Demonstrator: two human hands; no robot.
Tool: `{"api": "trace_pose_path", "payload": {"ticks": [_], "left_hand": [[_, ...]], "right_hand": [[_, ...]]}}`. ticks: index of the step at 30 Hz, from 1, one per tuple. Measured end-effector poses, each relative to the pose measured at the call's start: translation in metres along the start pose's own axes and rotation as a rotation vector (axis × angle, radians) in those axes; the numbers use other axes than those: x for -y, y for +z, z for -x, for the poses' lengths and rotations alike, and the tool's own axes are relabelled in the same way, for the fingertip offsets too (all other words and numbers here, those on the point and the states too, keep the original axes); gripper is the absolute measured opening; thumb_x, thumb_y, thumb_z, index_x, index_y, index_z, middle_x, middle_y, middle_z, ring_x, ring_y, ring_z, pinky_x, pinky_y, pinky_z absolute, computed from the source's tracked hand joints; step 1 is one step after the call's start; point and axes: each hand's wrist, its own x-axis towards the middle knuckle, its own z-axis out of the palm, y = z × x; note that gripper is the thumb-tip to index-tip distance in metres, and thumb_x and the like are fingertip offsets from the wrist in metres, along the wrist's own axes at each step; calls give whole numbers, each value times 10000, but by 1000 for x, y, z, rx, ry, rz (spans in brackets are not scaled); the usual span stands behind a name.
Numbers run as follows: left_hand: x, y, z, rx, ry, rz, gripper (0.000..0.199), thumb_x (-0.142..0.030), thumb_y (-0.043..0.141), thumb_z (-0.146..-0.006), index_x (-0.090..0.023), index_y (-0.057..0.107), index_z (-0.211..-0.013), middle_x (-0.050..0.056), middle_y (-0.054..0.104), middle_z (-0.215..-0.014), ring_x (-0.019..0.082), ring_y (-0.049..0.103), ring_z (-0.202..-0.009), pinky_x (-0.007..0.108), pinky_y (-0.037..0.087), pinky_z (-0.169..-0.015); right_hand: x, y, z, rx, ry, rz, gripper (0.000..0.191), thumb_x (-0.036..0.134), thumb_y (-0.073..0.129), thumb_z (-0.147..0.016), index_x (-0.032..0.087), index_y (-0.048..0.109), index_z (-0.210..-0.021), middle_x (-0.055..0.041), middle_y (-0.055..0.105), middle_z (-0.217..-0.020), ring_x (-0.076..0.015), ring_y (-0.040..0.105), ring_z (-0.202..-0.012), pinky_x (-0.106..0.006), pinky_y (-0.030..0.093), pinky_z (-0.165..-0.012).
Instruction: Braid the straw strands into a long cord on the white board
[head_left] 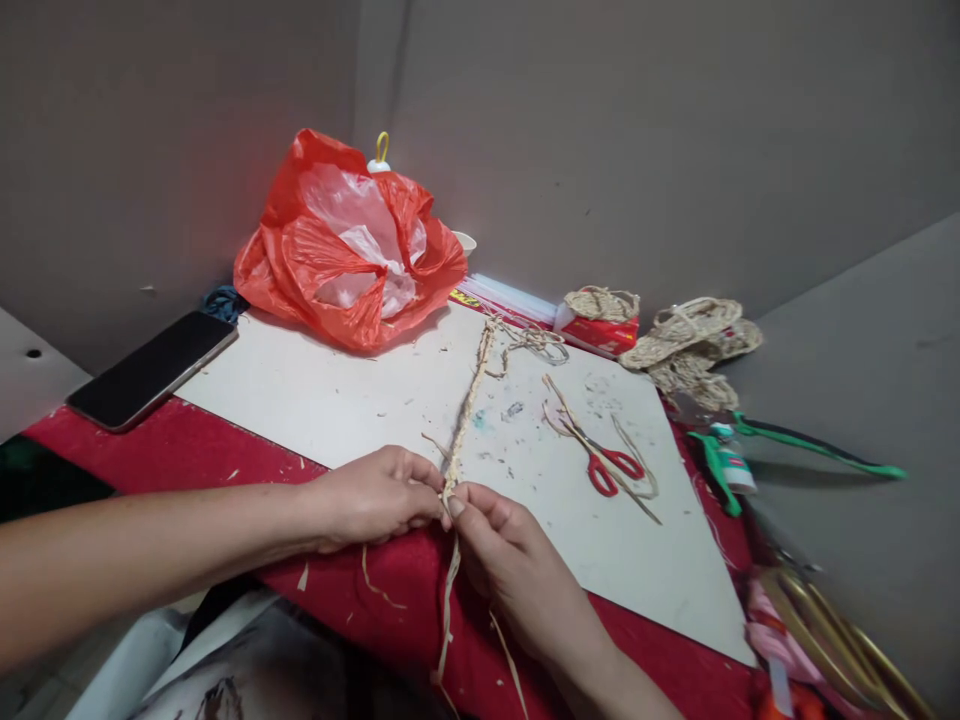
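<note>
A straw-coloured braid [471,405] runs from the far part of the white board down to the near edge, where both hands meet on it. My left hand [390,495] pinches its near end from the left. From the right, my right hand [499,530] grips the same spot between thumb and fingers. Loose fibre strands [448,610] hang below the hands over the red cloth. Red-handled scissors [604,462] lie on the board to the right, with cut strands across and beside them. What lies inside the closed fingers is partly hidden.
The white board [360,400] rests on a red cloth [225,450]. A red plastic bag [352,250] sits at the back, a phone [154,370] at left. Braided bundles [690,340], a small bottle [735,460], green-handled pliers [716,470] and gold-handled scissors [825,630] line the right. Grey panels enclose the table.
</note>
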Motion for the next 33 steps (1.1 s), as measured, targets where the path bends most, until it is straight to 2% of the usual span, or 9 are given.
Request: {"api": "trace_pose_path", "payload": {"ticks": [5,10,15,19,24,29,33], "left_hand": [[-1,-8,-7,-30,40,-109,135,-269,508,-751,-150,539,-697,-76,421,-490,35,257,-404,185,161,-392],[-1,-17,-10,98,-35,-149,203,-338,509,-781,-169,507,-668,-96,327,-414,46,219,-356,186,161,-362],[2,-23,-11,216,-77,-137,231,-400,502,-804,-186,513,-718,-98,322,-400,61,227,-338,189,188,-341],[3,-18,-11,165,-26,-159,211,-315,460,-823,-173,492,-671,-96,304,-407,52,209,-361,189,155,-372],[10,-11,-12,76,87,-193,257,-322,457,-822,-156,470,-626,-60,399,-550,57,311,-495,185,271,-488],[13,-10,-12,85,114,-187,239,-308,441,-825,-157,498,-649,-43,440,-597,71,344,-544,197,307,-543],[14,-10,-13,69,98,-205,229,-317,429,-820,-168,474,-652,-55,387,-576,71,290,-522,197,297,-526]], "right_hand": [[5,1,1,-25,-47,141,278,390,431,-893,184,459,-709,58,345,-571,-88,286,-510,-208,280,-485],[4,4,0,-71,-115,330,297,373,384,-904,191,455,-679,31,396,-600,-120,362,-578,-230,321,-542],[4,1,1,-41,-195,449,275,328,369,-923,197,485,-710,10,490,-626,-129,425,-577,-238,348,-576],[5,-3,1,17,-212,481,265,320,373,-934,206,473,-717,26,474,-613,-118,406,-560,-225,349,-566],[7,-9,2,116,-180,473,274,326,325,-958,211,476,-761,21,501,-659,-123,442,-601,-230,365,-602],[8,-13,3,128,-157,500,251,309,321,-961,214,479,-790,9,538,-701,-132,476,-627,-242,370,-625],[6,-15,2,112,-135,579,236,327,332,-956,223,471,-796,9,545,-683,-137,485,-600,-252,359,-601]]}}
